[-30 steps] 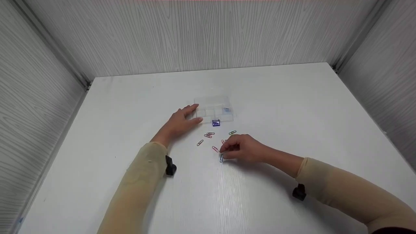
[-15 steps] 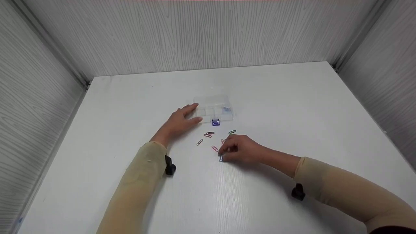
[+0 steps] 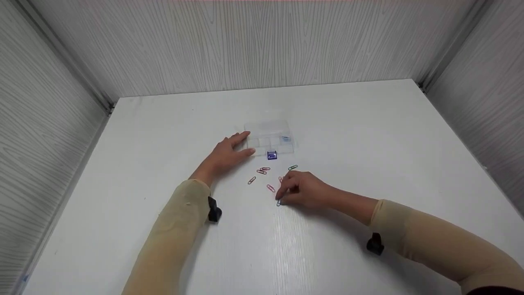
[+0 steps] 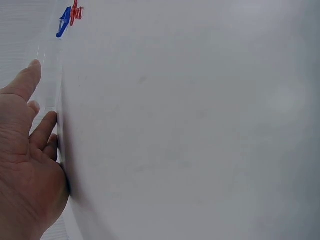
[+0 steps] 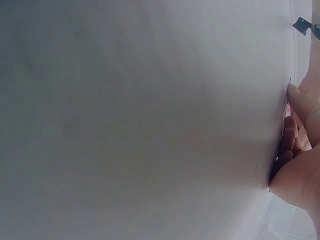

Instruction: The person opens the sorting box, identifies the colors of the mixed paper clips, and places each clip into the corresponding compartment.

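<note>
My left hand (image 3: 229, 153) rests against the left side of a clear plastic compartment box (image 3: 266, 141), thumb and fingers spread along it. The box's lid stands open at the back, and a blue latch (image 3: 272, 155) sits at its front. Something blue (image 3: 285, 139) lies in a right-hand compartment. In front of the box, my right hand (image 3: 305, 189) pinches a blue paper clip (image 3: 278, 203) at the table between thumb and forefinger, partly hiding it. Beside these fingertips lies a pink paper clip (image 3: 270, 188); another pink clip (image 3: 281, 179) is partly covered by the hand.
Red paper clips (image 3: 263, 170) overlap in front of the box, with a dark reddish clip (image 3: 251, 180) to their left. A green paper clip (image 3: 292, 167) lies beyond the right hand. Grey wood-grain panels (image 3: 262, 45) border the white table (image 3: 348, 110) at the back and sides.
The right thumb and forefinger have come together over the blue paper clip, covering more of it and shifting it slightly. The left hand has stayed at the box.
</note>
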Motion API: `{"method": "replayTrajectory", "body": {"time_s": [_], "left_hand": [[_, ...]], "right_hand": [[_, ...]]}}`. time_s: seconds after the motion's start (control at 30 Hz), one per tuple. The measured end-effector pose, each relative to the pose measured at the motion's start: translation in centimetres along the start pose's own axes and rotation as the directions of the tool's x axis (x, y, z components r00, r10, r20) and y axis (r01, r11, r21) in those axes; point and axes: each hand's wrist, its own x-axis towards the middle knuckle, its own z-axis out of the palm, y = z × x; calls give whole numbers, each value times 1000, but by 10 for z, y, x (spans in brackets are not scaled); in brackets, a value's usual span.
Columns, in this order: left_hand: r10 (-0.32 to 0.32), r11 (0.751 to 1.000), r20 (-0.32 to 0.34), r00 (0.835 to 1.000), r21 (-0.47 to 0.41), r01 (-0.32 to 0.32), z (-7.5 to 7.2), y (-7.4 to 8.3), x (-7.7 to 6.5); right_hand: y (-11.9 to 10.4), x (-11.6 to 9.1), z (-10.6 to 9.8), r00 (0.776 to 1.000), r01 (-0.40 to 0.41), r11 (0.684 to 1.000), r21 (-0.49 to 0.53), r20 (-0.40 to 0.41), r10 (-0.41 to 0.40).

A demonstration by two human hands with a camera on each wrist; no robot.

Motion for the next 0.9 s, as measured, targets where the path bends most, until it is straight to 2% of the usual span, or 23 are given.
{"method": "replayTrajectory", "body": {"time_s": [0.2, 0.43, 0.57, 0.73, 0.9], "left_hand": [[5, 1000, -1, 1000, 2, -5, 1, 0, 1], [-7, 1000, -2, 1000, 6, 7, 1, 0, 0], [0, 1000, 5, 1000, -4, 0, 0, -1, -1], [18, 1000, 21, 1000, -10, -18, -2, -1, 0], [20, 1000, 20, 1000, 1, -20, -2, -1, 1]], "right_hand": [[0, -1, 1, 1000, 25, 1000, 7, -5, -25], [0, -1, 2, 1000, -7, 1000, -8, 6, 7], [1, -1, 1, 1000, 9, 1000, -4, 14, -9], [4, -2, -2, 999, 6, 999, 52, 39, -8], [6, -1, -5, 1000, 0, 994, 107, 24, -3]]}}
